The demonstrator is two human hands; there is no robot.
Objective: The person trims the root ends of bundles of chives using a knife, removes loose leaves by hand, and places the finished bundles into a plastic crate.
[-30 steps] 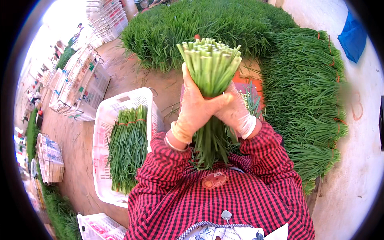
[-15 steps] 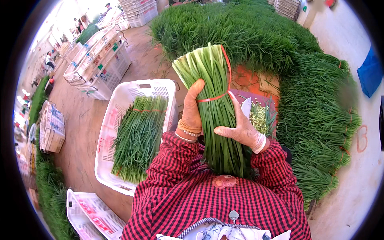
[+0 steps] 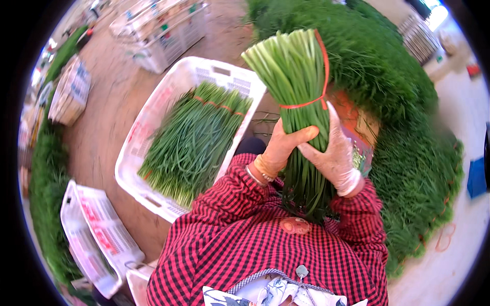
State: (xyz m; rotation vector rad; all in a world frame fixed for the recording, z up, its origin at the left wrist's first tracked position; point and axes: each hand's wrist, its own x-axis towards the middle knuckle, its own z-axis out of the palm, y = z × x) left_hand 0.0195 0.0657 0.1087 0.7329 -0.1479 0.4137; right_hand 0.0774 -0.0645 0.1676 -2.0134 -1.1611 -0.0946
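A thick bundle of Chinese chives [image 3: 291, 61] stands nearly upright in front of my chest, its pale cut ends up and its dark leaves hanging toward my lap. An orange-red tie [image 3: 302, 104] circles it, and a loose length runs up its right side. My left hand [image 3: 283, 145], in a tan glove, closes on the bundle from the left below the tie, thumb across the front. From the right, my right hand [image 3: 334, 155] in a thin pale glove clasps it, fingers reaching up near the tie. Both hands' far fingers are partly hidden.
On my left, a white plastic crate [image 3: 143, 137] holds tied chive bundles [image 3: 191, 137]. More white crates stand at the back left [image 3: 168, 41] and lower left [image 3: 102, 229]. Chives are heaped along the right [image 3: 408, 168], beside a pale wall. Some pale trimmings [image 3: 359, 157] lie by my right hand.
The view has swung to the left. My left hand has slid from above the tie to below it; both hands still clasp the chives.
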